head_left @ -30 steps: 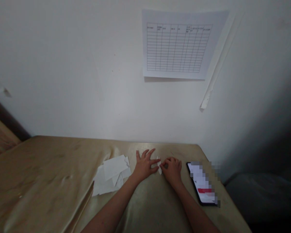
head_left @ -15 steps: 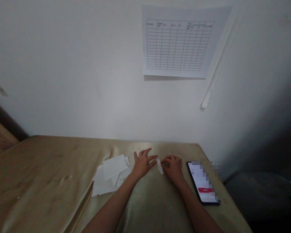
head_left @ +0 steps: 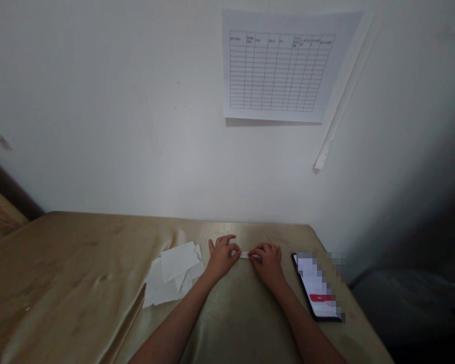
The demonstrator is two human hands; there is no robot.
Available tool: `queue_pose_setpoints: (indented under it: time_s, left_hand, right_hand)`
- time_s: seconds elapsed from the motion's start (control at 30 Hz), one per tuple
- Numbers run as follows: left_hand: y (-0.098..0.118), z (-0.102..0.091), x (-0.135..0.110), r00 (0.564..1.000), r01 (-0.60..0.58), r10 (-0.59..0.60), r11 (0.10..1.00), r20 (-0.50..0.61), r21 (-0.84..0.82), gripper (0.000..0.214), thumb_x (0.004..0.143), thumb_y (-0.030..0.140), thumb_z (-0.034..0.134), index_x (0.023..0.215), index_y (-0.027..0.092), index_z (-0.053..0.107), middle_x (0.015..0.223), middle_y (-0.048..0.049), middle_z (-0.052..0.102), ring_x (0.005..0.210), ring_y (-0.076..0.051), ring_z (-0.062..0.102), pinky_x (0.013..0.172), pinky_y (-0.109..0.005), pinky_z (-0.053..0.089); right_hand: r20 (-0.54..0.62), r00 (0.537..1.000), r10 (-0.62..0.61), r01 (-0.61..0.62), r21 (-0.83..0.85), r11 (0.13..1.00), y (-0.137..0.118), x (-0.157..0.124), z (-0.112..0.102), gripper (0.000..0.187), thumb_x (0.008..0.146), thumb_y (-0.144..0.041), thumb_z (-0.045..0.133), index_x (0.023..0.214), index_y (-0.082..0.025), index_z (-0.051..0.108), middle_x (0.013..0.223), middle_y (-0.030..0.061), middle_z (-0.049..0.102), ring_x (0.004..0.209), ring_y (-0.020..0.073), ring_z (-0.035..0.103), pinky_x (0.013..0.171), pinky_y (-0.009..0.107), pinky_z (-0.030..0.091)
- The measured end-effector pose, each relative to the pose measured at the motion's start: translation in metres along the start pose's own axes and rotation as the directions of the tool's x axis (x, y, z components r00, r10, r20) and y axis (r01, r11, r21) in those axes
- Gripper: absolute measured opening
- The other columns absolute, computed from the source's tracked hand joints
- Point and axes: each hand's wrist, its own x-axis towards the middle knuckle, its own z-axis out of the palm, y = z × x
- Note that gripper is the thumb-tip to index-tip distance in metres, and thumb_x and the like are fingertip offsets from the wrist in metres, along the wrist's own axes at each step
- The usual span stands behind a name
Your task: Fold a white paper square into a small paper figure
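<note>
A small white strip of folded paper (head_left: 244, 255) lies crosswise between my two hands, just above the table. My left hand (head_left: 222, 257) pinches its left end between thumb and index finger, with the other fingers spread out. At the right end, my right hand (head_left: 267, 260) pinches it the same way, its other fingers curled. Fingertips hide both ends of the strip. Left of my left hand, a loose pile of white paper pieces (head_left: 176, 268) rests on the table, some with torn edges.
A phone (head_left: 314, 285) with its screen lit lies right of my right hand. The table (head_left: 79, 273) has a wrinkled gold-brown cover and stands against a white wall (head_left: 98, 126). A printed table sheet (head_left: 280, 71) hangs on the wall. Something dark (head_left: 405, 298) sits beyond the right edge.
The paper has turned from upright and slanted to a flat, level strip. My left thumb and index finger have closed on its left end, and my right hand has shifted slightly left.
</note>
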Motion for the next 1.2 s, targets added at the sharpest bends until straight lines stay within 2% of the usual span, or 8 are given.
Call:
queue_pose_setpoints:
  time_s: [0.1,0.33,0.53,0.8,1.0,1.2]
  left_hand:
    - [-0.002,0.0,0.002,1.0,0.029,-0.029,1.0,0.012,-0.006,0.007,0.085,0.031,0.068,0.086,0.032,0.075,0.141,0.0,0.055,0.135,-0.028,0.041,0.113,-0.073,0.009]
    - [0.0,0.0,0.007,0.998,0.069,-0.07,0.997,0.012,0.02,0.005,0.082,0.031,0.071,0.082,0.032,0.076,0.144,0.0009,0.052,0.137,-0.029,0.037,0.113,-0.073,0.009]
    - [0.006,0.001,0.008,0.992,0.127,-0.127,0.991,0.014,0.034,0.004,0.08,0.033,0.072,0.081,0.03,0.076,0.15,-0.0012,0.046,0.141,-0.031,0.032,0.112,-0.074,0.01]
    - [0.005,0.005,0.012,0.986,0.168,-0.168,0.985,0.009,0.047,0.007,0.074,0.034,0.075,0.077,0.028,0.076,0.153,-0.0024,0.042,0.143,-0.036,0.028,0.11,-0.077,0.008]
    - [0.001,0.006,0.011,0.984,0.177,-0.178,0.983,0.014,0.04,0.017,0.075,0.036,0.075,0.09,0.029,0.071,0.156,-0.0017,0.038,0.145,-0.034,0.025,0.112,-0.074,0.007]
    - [0.005,0.005,0.008,0.988,0.151,-0.152,0.986,0.012,0.071,0.023,0.078,0.045,0.073,0.096,0.031,0.069,0.155,-0.0033,0.039,0.145,-0.034,0.026,0.112,-0.074,0.006]
  right_hand:
    - [-0.008,1.0,-0.001,0.001,-0.005,1.0,0.001,0.001,0.002,0.014,0.09,-0.036,0.062,0.093,-0.031,0.075,0.109,0.0038,0.066,0.115,0.0248,0.048,0.111,0.051,0.017]
    - [-0.053,0.998,0.036,-0.039,-0.05,0.998,-0.004,0.003,0.01,0.017,0.092,-0.037,0.059,0.09,-0.027,0.073,0.107,0.0042,0.067,0.116,0.026,0.048,0.113,0.055,0.011]
    - [-0.078,0.996,0.036,-0.042,-0.081,0.996,-0.012,0.003,0.012,0.012,0.09,-0.032,0.061,0.094,-0.029,0.072,0.107,0.004,0.068,0.118,0.0264,0.047,0.112,0.055,0.01]
    - [-0.066,0.997,0.031,-0.033,-0.043,0.999,-0.015,0.001,0.007,0.013,0.089,-0.034,0.063,0.095,-0.031,0.075,0.106,0.0047,0.068,0.115,0.0265,0.046,0.111,0.052,0.013]
    - [-0.055,0.998,0.011,-0.013,-0.04,0.999,-0.016,0.001,0.006,0.013,0.088,-0.034,0.065,0.093,-0.035,0.077,0.106,0.0031,0.066,0.113,0.0244,0.046,0.11,0.049,0.016]
    - [-0.031,0.999,0.01,-0.012,-0.07,0.998,-0.019,0.0,0.002,0.013,0.086,-0.037,0.067,0.093,-0.035,0.077,0.108,0.0047,0.064,0.113,0.0251,0.047,0.112,0.054,0.013]
